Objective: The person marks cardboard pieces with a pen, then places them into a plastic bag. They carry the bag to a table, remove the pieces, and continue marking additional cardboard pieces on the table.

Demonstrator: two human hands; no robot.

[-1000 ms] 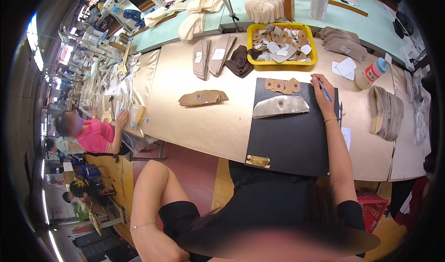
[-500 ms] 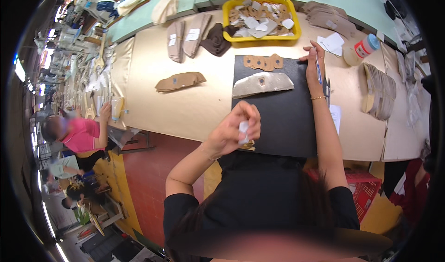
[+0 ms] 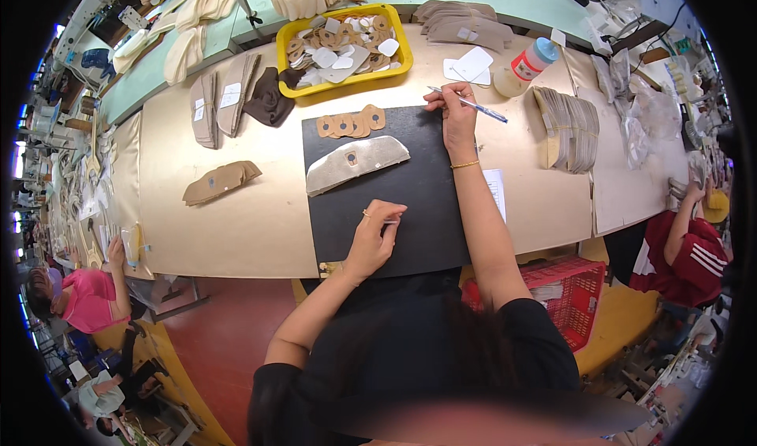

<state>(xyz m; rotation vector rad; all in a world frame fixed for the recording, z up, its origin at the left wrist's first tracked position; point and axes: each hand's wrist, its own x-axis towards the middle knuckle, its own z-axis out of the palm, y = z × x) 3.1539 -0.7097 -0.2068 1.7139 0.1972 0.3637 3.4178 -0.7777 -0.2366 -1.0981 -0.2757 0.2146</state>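
My left hand [image 3: 374, 239] is curled above the near part of a black mat [image 3: 426, 237], its fingers pinching a small white piece [image 3: 390, 221] that shows only as a thin edge. Held between the fingers of my right hand [image 3: 457, 126], at the mat's far right corner, is a blue-and-white pen [image 3: 492, 115], lying slantwise across the hand. Farther along the mat lies a pale grey stack of curved panels [image 3: 371, 159] with a small dark-centred mark. Beyond it several brown tabs with dark dots [image 3: 349, 124] overlap in a row.
A yellow tray [image 3: 347, 87] of small cut pieces stands at the back. Brown panels [image 3: 221, 182] lie left of the mat. To the right are white cards [image 3: 473, 64], a blue-capped bottle [image 3: 524, 67] and stacked panels [image 3: 569, 130]. A red crate [image 3: 579, 304] stands below the table edge.
My left hand has lowered toward the mat and turned, so the white piece shows less. The pen in my right hand has tipped from near upright to slantwise. The whole view has shifted.
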